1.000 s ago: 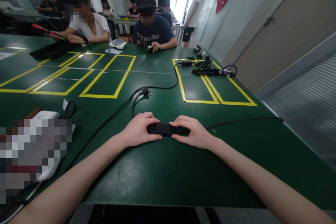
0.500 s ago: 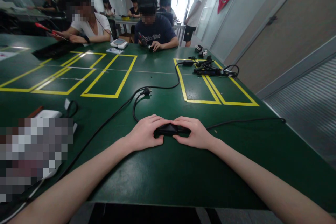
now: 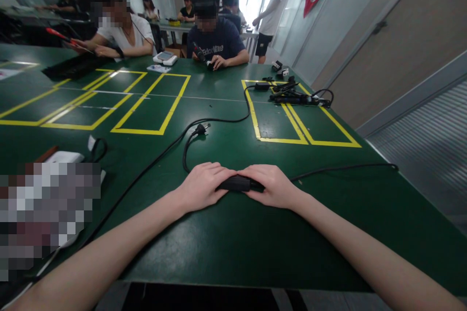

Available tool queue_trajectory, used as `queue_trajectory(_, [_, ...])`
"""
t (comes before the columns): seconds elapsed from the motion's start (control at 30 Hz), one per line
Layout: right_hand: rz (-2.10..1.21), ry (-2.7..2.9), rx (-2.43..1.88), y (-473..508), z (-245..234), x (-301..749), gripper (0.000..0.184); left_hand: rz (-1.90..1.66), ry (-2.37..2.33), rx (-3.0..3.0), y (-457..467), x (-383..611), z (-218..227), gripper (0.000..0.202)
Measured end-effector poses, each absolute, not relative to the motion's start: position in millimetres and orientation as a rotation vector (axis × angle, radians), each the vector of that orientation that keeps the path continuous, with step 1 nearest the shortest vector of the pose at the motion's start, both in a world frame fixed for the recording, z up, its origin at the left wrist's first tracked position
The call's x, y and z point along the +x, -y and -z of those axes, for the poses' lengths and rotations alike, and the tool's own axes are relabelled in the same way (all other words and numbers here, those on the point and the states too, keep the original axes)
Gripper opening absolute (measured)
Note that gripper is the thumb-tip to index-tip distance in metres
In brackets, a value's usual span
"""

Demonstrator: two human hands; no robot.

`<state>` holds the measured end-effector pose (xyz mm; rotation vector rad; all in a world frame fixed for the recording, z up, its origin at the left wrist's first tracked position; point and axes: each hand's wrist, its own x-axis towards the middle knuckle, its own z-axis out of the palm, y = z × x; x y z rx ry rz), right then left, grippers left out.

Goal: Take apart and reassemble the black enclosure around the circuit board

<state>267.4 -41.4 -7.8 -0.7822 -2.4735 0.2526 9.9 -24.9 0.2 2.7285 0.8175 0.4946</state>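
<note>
A black power adapter [image 3: 235,184] lies low over the green table [image 3: 248,243], gripped from both ends. My left hand [image 3: 202,187] has its thumb below and fingers over the left end. At the right end, my right hand [image 3: 273,187] holds it the same way, and the fingertips of both hands meet on top. Past my left hand a short black cord curves up to a two-pin plug [image 3: 201,129] on the table. Another black cord [image 3: 346,167] runs from behind my right hand toward the table's right edge. My palms hide the adapter's ends.
A long black cable [image 3: 160,156] crosses the table to a small black box [image 3: 261,86] beside a black cable bundle [image 3: 297,97]. Yellow tape outlines [image 3: 160,132] mark the tabletop. Pixelated items [image 3: 47,209] lie at left. Two people sit across the table.
The adapter has rolled slightly between my hands, so a flatter side faces me. My thumbs have come closer underneath it. The plug has shifted a little left.
</note>
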Motion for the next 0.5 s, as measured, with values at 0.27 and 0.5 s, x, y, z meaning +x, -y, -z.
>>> queue_trajectory(0.27, [-0.252, 2.488, -0.747, 44.0, 4.0, 267.9, 0.027, -0.508, -0.815, 2.739, 27.8, 9.5, -3.9, 0.033])
queue_trajectory(0.5, [-0.233, 2.518, -0.808, 45.1, 4.0, 269.3, 0.026, -0.576, -0.800, 2.785, 27.6, 9.5, -2.7, 0.031])
